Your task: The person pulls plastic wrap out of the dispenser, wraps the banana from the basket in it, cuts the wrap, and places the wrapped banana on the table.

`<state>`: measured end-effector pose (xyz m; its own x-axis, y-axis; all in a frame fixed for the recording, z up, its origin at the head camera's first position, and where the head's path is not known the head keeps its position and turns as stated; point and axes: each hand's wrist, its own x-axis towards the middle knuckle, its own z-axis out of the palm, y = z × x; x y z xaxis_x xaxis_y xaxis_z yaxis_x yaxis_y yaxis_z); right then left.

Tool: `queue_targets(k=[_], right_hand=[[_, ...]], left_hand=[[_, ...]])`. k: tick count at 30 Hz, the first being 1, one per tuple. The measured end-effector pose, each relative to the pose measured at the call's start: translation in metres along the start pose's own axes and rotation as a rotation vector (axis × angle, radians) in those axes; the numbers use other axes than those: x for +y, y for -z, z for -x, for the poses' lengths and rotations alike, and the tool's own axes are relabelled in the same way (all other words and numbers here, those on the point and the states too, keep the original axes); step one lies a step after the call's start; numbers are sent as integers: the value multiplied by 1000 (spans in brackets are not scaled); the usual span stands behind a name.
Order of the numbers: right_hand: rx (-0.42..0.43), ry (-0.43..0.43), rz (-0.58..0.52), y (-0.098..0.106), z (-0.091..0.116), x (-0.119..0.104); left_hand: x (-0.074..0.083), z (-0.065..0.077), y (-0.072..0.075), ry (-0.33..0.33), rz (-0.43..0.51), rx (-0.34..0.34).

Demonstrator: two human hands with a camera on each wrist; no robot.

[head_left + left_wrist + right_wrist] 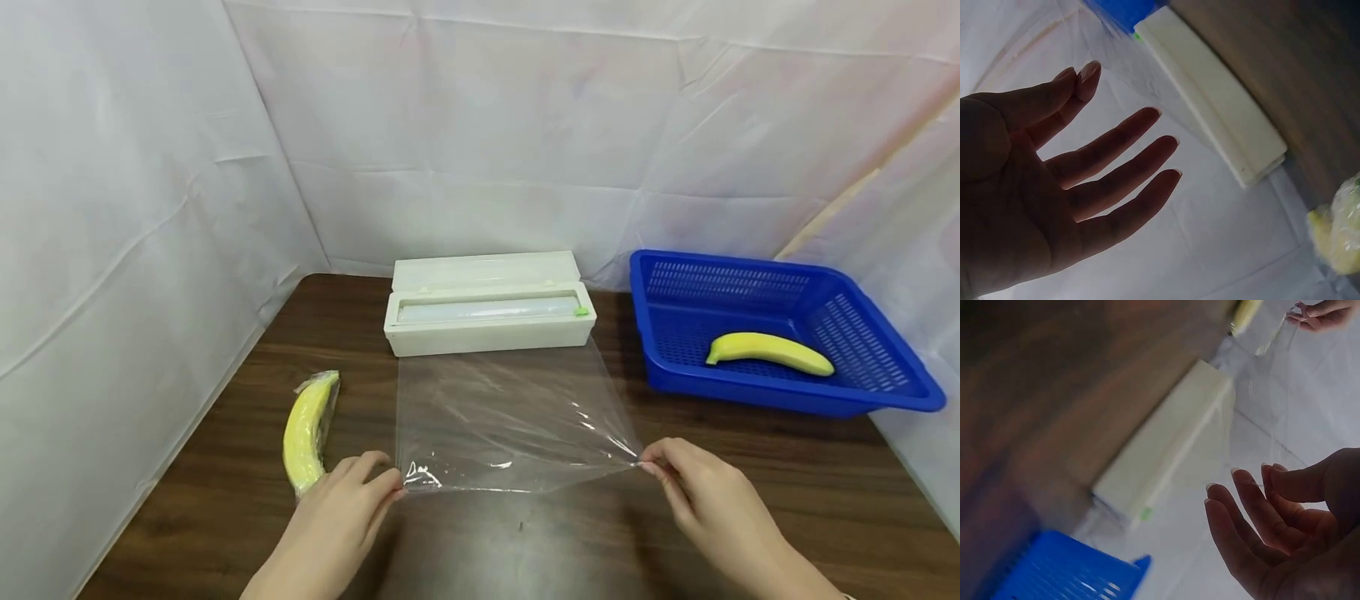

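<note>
A clear sheet of plastic wrap (510, 417) stretches toward me from a white dispenser box (491, 337) whose lid stands raised, with the roll visible inside. My left hand (337, 517) pinches the near left corner of the sheet between thumb and index finger. The near right corner is pinched by my right hand (708, 500), and the film gathers into creases there. In the left wrist view the other fingers of the left hand (1085, 181) spread loosely. Just beyond the left hand lies a banana (303, 429) wrapped in film, its lower end partly hidden by that hand.
At the right, a blue plastic basket (757, 400) holds an unwrapped banana (772, 352). A small green piece (581, 312) sits at the box's right end. White cloth (480, 125) hangs behind and beside the dark wooden table (225, 517).
</note>
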<state>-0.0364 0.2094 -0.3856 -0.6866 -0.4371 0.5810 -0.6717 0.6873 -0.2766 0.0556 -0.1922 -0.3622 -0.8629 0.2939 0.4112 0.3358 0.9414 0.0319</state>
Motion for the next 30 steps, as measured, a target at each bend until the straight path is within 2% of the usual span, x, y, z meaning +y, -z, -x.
queue_targets(k=[7, 14, 23, 30], right_hand=[[-71, 8, 11, -23, 15, 5], [-120, 16, 20, -33, 19, 12], [-186, 3, 24, -41, 11, 24], [-235, -19, 43, -45, 9, 23]], left_hand=[[-1, 1, -20, 64, 29, -166], [-8, -3, -33, 77, 96, -320], [-25, -23, -48, 34, 134, -365], [-29, -27, -50, 42, 155, -407]])
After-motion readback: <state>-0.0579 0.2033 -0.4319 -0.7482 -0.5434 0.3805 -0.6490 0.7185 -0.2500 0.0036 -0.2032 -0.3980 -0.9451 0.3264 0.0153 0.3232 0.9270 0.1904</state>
